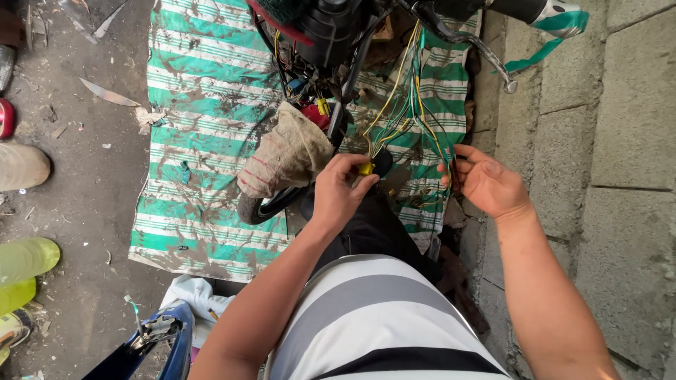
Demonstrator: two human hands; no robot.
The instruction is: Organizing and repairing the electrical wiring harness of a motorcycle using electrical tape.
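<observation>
While bent inward, left hand (340, 191) grip pinching yellow connector (365, 168), right hand (486, 184) fingering wires (415, 112).

Muddy green-striped tarp (204, 105), grey block wall (627, 141)

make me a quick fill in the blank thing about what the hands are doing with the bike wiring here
1. The left hand pinches a small plastic connector coloured ____.
2. The right hand touches thin yellow and green wires on the side nearest the grey block ____.
3. The dirty woven mat under the motorcycle has white and ____ stripes.
4. A grubby beige cloth rag lies beside the ____ hand.

Missing words: yellow; wall; green; left
</observation>
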